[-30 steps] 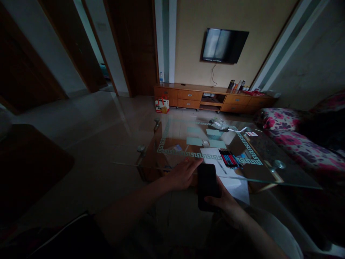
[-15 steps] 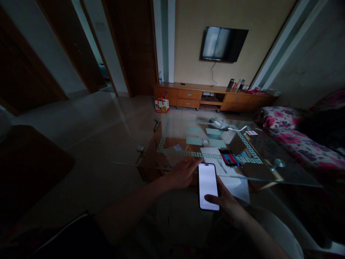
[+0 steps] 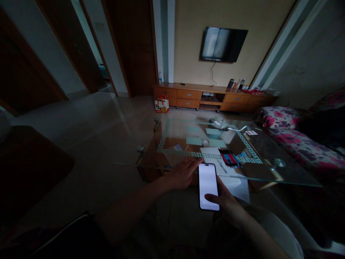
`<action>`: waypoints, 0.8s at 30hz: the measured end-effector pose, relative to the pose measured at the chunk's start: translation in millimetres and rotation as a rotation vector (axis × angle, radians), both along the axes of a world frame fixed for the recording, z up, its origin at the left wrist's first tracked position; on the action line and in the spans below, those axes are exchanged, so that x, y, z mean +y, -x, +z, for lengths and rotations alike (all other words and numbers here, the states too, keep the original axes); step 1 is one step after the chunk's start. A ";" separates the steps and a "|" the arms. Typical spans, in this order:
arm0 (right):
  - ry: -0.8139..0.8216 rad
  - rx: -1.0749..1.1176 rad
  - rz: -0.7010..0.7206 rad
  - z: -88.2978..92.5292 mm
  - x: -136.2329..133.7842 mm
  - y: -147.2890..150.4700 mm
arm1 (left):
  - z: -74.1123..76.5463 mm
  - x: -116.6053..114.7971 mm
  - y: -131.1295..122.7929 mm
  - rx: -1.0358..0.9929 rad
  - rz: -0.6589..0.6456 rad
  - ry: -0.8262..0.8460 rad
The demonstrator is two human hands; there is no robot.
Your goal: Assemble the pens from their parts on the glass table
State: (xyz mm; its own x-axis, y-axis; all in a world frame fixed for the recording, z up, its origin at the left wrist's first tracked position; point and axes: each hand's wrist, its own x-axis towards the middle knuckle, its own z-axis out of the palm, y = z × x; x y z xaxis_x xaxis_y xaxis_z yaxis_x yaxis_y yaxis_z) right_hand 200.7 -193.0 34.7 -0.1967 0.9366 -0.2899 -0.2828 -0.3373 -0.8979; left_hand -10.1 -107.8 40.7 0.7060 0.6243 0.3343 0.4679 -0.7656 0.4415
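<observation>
My right hand (image 3: 225, 202) holds a smartphone (image 3: 208, 185) with a lit white screen, thumb lying across its lower part. My left hand (image 3: 183, 174) rests flat on the near edge of a glass coffee table (image 3: 285, 172), fingers stretched out toward the phone's top. Just beyond the phone lie a white sheet of paper (image 3: 231, 181) and a bundle of red, blue and black pens (image 3: 229, 157).
Pale green cards (image 3: 194, 140) and small items lie on the glass. A floral sofa (image 3: 302, 144) stands to the right. A wooden TV cabinet (image 3: 212, 97) with a wall TV (image 3: 223, 44) is at the far wall. Dark furniture (image 3: 29, 165) sits on the left.
The phone screen was dark a second ago and is lit white since half a second ago. Neither hand has visibly moved.
</observation>
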 end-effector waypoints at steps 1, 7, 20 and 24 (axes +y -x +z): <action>0.002 0.005 0.004 0.4 -0.2 0.3 | 0.3 -0.1 0.0 0.004 -0.001 -0.001; 0.051 0.095 0.011 0.2 -2.0 -1.3 | -1.1 0.7 0.1 0.020 -0.009 -0.015; 0.094 0.234 -0.001 -5.7 -1.3 -6.4 | -4.1 1.6 0.0 0.025 -0.005 -0.007; 0.083 0.224 0.002 -3.4 -1.5 -5.9 | -3.7 1.2 0.0 0.032 -0.008 -0.013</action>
